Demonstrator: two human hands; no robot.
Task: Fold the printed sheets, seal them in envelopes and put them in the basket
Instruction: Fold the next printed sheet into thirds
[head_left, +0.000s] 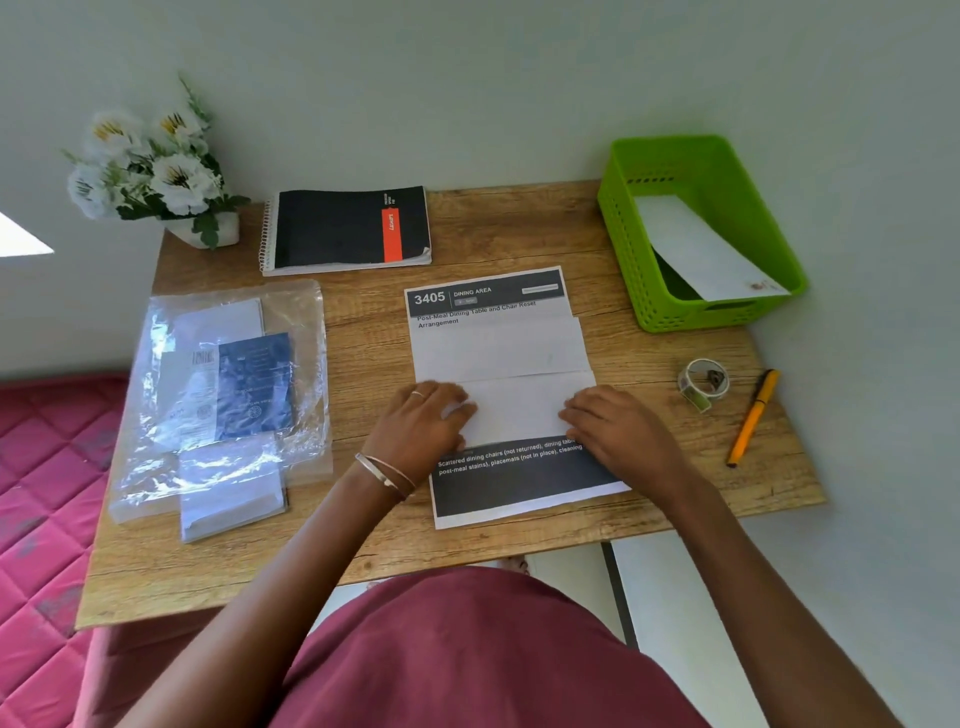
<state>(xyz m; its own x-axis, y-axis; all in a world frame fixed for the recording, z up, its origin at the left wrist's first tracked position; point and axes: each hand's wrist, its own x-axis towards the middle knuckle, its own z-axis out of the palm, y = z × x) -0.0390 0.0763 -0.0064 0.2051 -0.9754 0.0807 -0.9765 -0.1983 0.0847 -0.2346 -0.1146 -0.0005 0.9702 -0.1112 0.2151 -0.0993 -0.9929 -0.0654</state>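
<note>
A wooden desk (467, 561) fills the middle of the frame, set against a pale wall, with a quilted pink bed (47, 493) seen at the lower left. At the left of the desk a clear plastic bag (218, 400) of envelopes is laid flat, a few envelopes showing out of its lower end. In the centre a printed sheet (498, 343) headed "3405 DINING AREA" is spread on the desk, and a white folded sheet (514, 410) is laid across its lower half. At the upper right a green plastic basket (623, 234) is placed, and one white envelope (701, 249) is seen lying slanted inside it. A black spiral notebook (348, 228) with an orange stripe is set at the upper middle, and a pot of white flowers (150, 166) stands at the upper left corner.

The left hand (421, 421) is laid on the left end of the folded sheet, fingers nearly straight and pressed down on the paper. The right hand (618, 431) is pressed likewise on the right end, fingers extended; nothing is gripped by either.

At the right a tape roll (704, 382) is placed, and just beside it an orange pen (753, 415).
</note>
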